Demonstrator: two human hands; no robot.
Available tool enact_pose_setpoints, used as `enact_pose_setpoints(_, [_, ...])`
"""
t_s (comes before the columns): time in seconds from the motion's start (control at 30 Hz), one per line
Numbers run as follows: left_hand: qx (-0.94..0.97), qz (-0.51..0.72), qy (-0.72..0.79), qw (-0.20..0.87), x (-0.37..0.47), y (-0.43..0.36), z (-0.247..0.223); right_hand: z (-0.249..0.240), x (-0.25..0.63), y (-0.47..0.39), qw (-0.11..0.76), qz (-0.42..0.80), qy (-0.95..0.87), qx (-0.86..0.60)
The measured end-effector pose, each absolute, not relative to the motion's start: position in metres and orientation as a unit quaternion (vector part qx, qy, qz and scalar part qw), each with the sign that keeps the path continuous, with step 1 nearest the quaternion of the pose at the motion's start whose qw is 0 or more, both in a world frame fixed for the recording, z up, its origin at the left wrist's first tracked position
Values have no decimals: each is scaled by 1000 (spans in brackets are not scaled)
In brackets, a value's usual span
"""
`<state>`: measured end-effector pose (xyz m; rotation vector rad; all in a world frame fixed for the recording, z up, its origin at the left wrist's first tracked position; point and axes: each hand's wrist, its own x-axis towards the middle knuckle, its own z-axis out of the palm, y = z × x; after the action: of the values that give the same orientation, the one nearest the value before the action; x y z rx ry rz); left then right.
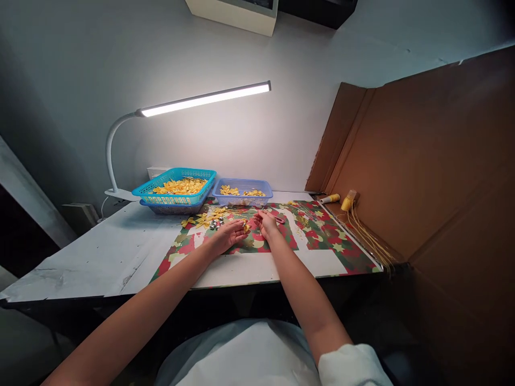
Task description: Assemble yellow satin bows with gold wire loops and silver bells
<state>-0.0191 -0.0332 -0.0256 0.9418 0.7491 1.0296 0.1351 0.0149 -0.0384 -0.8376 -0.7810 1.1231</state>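
My left hand (pixel 230 236) is turned partly palm up over the patterned sheet, its fingers closed on a small yellow bow (pixel 246 228) at their tips. Close by on the right, my right hand (pixel 265 223) has its thumb and fingers pinched together; whatever is between them is too small to make out. Several loose yellow ribbon bows (pixel 203 220) lie behind and left of my left hand. Beside them sits a cluster of small shiny silver pieces (pixel 216 224), possibly bells. A pinkish-red tool (pixel 279 220) lies just behind my right hand, partly covered by it.
A turquoise basket (pixel 139 193) heaped with yellow bows rests on another basket at the back left. Beside it stands a periwinkle basket (pixel 242 200) with fewer bows. Tiny gold bits (pixel 304 221) lie to the right. A lamp (pixel 209 99) hangs overhead; cardboard (pixel 434 150) walls the right side.
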Motion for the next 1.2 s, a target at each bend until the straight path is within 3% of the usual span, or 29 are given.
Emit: enact_pose_setpoints(1.2, [404, 421, 374, 721, -19, -35, -23, -28, 147, 2, 670, 577, -227, -408])
